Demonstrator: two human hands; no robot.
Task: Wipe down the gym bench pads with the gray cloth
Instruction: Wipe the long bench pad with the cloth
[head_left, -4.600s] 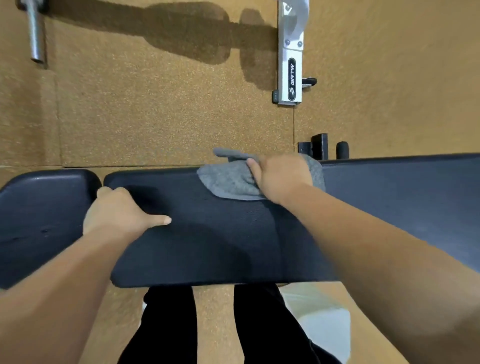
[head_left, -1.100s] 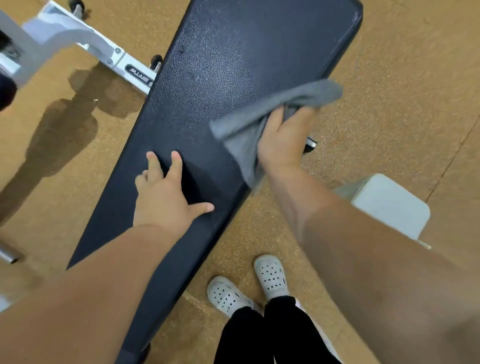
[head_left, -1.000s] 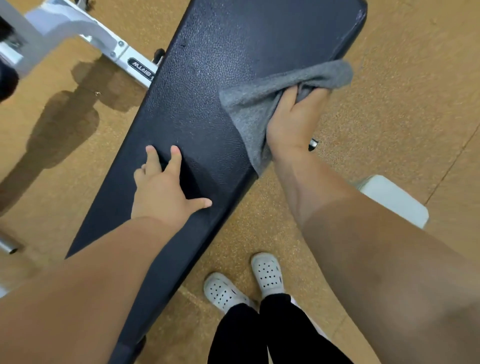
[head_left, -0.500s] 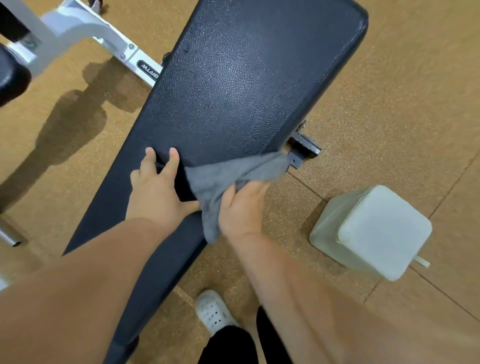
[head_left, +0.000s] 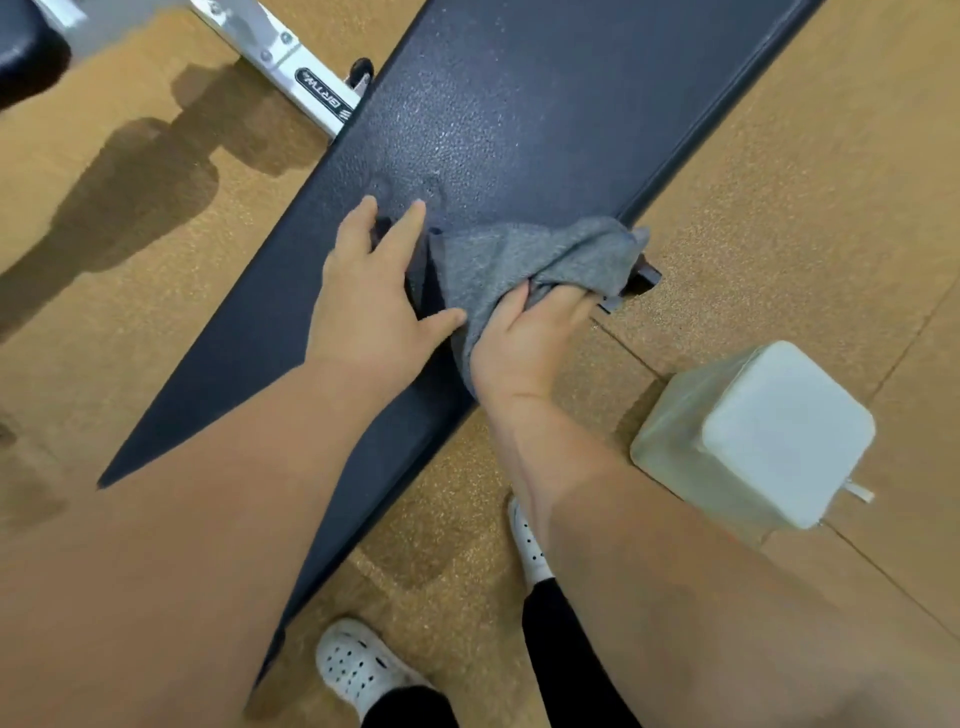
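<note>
The long black bench pad (head_left: 509, 114) runs diagonally from the upper right to the lower left. My left hand (head_left: 371, 296) lies flat on the pad with its fingers spread. Right beside it, my right hand (head_left: 527, 343) grips the bunched gray cloth (head_left: 524, 260) at the pad's right edge. The cloth drapes over that edge and over part of the pad's top. My forearms hide the pad's lower end.
A white bench frame (head_left: 291, 67) stands at the upper left beside another black pad (head_left: 26, 57). A pale square container (head_left: 763, 436) sits on the brown floor at the right. A black bracket (head_left: 641, 280) juts out under the cloth. My white shoes (head_left: 358, 665) are below.
My right hand dragged the cloth from the pad's far end down its right edge to beside my left hand. In the last half second the view moved closer; the hands kept their places.
</note>
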